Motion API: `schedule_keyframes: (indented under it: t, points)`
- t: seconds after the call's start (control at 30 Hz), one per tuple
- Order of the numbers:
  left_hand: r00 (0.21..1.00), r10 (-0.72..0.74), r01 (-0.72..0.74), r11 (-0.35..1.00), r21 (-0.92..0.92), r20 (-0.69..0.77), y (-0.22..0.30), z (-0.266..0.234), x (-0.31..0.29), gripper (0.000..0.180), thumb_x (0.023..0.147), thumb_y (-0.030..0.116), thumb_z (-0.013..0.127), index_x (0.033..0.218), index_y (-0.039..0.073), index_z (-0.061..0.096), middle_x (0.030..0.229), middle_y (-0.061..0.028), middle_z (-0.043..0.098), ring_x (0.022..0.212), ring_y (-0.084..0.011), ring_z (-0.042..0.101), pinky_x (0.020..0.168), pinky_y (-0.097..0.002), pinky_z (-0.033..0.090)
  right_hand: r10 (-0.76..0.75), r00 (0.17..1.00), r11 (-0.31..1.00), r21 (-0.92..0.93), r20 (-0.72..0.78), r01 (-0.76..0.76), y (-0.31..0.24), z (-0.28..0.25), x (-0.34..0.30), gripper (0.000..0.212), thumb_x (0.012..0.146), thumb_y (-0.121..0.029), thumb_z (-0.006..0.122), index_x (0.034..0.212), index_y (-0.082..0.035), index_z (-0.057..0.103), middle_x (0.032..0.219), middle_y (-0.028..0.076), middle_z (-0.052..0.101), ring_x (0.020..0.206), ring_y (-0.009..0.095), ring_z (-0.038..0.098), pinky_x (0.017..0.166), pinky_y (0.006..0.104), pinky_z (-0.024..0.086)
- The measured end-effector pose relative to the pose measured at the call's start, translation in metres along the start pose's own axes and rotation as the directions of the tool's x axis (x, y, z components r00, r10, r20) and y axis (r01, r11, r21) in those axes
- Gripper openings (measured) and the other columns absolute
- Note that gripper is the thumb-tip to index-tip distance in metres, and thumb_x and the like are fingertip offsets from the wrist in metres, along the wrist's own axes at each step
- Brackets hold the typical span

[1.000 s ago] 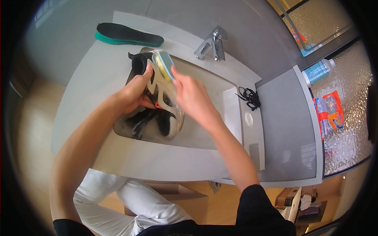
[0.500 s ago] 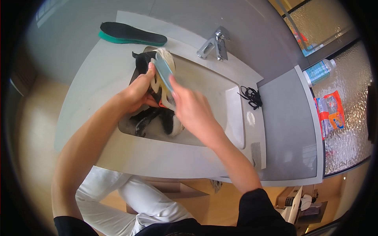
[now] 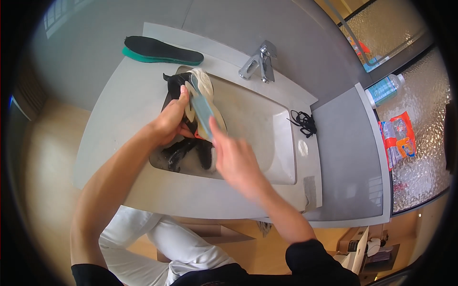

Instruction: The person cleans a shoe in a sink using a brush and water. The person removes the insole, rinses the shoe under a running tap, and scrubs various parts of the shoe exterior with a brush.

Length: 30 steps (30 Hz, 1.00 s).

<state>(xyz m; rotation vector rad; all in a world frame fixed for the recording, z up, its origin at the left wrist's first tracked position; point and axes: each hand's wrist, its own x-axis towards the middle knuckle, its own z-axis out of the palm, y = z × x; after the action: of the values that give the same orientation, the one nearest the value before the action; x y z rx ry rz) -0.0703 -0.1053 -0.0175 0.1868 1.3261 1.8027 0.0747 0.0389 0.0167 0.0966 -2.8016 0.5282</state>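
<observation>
My left hand [image 3: 171, 119] grips a black and white shoe [image 3: 204, 83], tilted over the left part of the sink. Its thumb lies along the near side of the shoe, with the other fingers wrapped beneath. In my right hand [image 3: 234, 157] is a blue-grey brush [image 3: 204, 113], pressed lengthwise against the shoe's side; the bristles are hidden. A second dark shoe [image 3: 205, 153] with a pale edge lies below in the sink basin [image 3: 281, 157], in cloudy water.
Black and green insoles [image 3: 162, 50] lie on the counter's back left. A chrome faucet [image 3: 260, 62] stands behind the basin. Black shoelaces [image 3: 303, 123] are bundled on its right rim. Farther right are a bottle [image 3: 384, 90] and a red-orange plastic packet [image 3: 398, 139].
My right hand and the brush have slid a little down and nearer along the shoe. The whole view has shifted slightly; my left hand keeps its hold.
</observation>
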Motion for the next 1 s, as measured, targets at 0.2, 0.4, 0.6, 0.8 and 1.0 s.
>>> schedule_keyframes:
  t: [0.2, 0.4, 0.6, 0.8, 1.0]
  points:
    - [1.0, 0.023, -0.023, 1.0, 0.016, -0.001, 0.0, 0.006, 0.005, 0.077, 0.105, 0.068, 0.02, 0.129, 0.005, 0.056, 0.111, -0.0141, 0.067, 0.091, -0.026, 0.067, 0.079, -0.0426, 0.059, 0.19, 0.971, 0.974, 0.093, 0.143, -0.204, -0.004, -0.017, 0.063, 0.041, 0.102, -0.01, 0.051, 0.142, 0.0, 0.053, 0.084, 0.03, 0.061, 0.069, 0.043, 0.061, 0.067, 0.0452, 0.051]
    - [0.997, 0.055, -0.054, 0.998, 0.036, -0.049, 0.001, 0.005, 0.003, 0.082, 0.105, 0.067, 0.019, 0.134, -0.001, 0.055, 0.114, -0.0189, 0.066, 0.094, -0.0314, 0.069, 0.083, -0.0449, 0.06, -0.035, 0.999, 0.999, -0.027, -0.014, 0.035, 0.001, -0.009, 0.047, 0.041, 0.101, -0.008, 0.051, 0.14, 0.002, 0.053, 0.084, 0.03, 0.063, 0.076, 0.044, 0.065, 0.07, 0.0475, 0.051]
    - [0.997, 0.073, -0.072, 0.997, 0.018, -0.027, -0.002, -0.009, -0.002, 0.085, 0.104, 0.068, 0.021, 0.132, -0.005, 0.056, 0.114, -0.0205, 0.065, 0.092, -0.0344, 0.069, 0.078, -0.0454, 0.061, 0.18, 0.963, 0.983, -0.013, 0.2, -0.18, -0.017, -0.008, 0.027, 0.041, 0.102, -0.009, 0.049, 0.142, 0.001, 0.053, 0.085, 0.029, 0.065, 0.078, 0.04, 0.069, 0.07, 0.0484, 0.052]
    - [0.993, 0.077, -0.071, 0.995, 0.07, -0.093, 0.001, 0.013, -0.002, 0.087, 0.103, 0.069, 0.026, 0.124, -0.011, 0.051, 0.097, -0.0246, 0.065, 0.07, -0.0324, 0.068, 0.068, -0.0418, 0.058, 0.266, 0.95, 0.963, -0.013, 0.165, -0.268, -0.02, -0.017, 0.081, 0.043, 0.101, -0.004, 0.051, 0.144, -0.001, 0.053, 0.081, 0.028, 0.059, 0.071, 0.036, 0.063, 0.072, 0.041, 0.051]
    - [0.983, 0.076, -0.051, 0.987, 0.155, -0.166, 0.001, 0.004, -0.008, 0.09, 0.102, 0.072, 0.026, 0.126, -0.01, 0.052, 0.101, -0.0236, 0.065, 0.075, -0.0339, 0.07, 0.071, -0.0426, 0.058, 0.125, 0.984, 0.992, -0.021, 0.129, -0.123, -0.015, -0.018, 0.015, 0.041, 0.1, -0.005, 0.052, 0.141, -0.003, 0.056, 0.086, 0.029, 0.063, 0.077, 0.041, 0.068, 0.072, 0.0432, 0.053]
